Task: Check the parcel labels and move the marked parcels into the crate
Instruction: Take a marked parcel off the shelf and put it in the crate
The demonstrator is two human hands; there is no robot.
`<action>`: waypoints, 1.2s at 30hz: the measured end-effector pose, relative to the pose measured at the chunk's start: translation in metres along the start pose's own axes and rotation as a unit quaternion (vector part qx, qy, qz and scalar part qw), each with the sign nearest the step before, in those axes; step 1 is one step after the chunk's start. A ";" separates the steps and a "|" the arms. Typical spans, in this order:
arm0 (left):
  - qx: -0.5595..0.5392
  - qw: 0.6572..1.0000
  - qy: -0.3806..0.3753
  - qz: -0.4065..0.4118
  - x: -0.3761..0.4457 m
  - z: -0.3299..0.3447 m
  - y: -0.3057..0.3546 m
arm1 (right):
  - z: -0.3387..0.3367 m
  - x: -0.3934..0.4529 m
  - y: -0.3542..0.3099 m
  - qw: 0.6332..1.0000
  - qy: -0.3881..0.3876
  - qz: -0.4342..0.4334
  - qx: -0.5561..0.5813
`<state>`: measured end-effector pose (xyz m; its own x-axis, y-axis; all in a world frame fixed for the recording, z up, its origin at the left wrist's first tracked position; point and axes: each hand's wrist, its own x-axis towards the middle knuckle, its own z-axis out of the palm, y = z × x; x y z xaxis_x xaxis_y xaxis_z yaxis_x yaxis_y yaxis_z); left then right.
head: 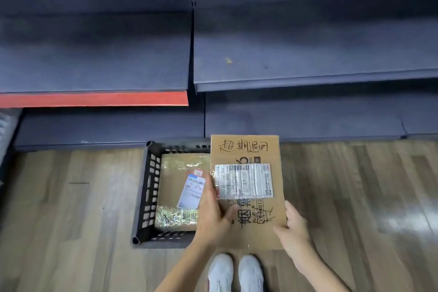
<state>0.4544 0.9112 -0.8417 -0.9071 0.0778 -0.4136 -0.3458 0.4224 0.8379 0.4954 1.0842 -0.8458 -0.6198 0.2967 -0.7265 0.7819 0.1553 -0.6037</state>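
Bearing handwritten marks: brown parcel (246,149), seemingly flat.

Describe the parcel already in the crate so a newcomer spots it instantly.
On the wooden floor below the shelves sits a black slotted crate. The taped cardboard parcel lies flat inside it, unlike the parcel in the hands.

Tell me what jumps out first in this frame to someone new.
A flat cardboard parcel with handwritten marker characters and a shipping label, held at centre by both hands, left hand and right hand. Left of it, a black crate on the wood floor holds another marked parcel.
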 end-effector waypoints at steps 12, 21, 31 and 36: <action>0.144 0.990 0.007 0.008 0.064 0.058 -0.113 | 0.046 0.086 0.066 0.985 0.040 -0.028 -0.167; 0.125 0.992 0.020 -0.020 0.081 0.069 -0.152 | 0.069 0.123 0.071 0.962 0.032 0.002 -0.270; 0.123 0.992 -0.001 -0.030 0.096 0.080 -0.167 | 0.079 0.137 0.071 0.947 0.053 0.018 -0.317; 0.135 0.991 -0.007 -0.020 0.097 0.087 -0.177 | 0.080 0.142 0.075 0.953 0.070 0.020 -0.293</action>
<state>0.4484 0.9223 -1.0611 -0.8895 0.0683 -0.4518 -0.3034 0.6510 0.6958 0.4607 1.0623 -1.0212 -0.6055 0.4306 -0.6693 0.7334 0.6284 -0.2591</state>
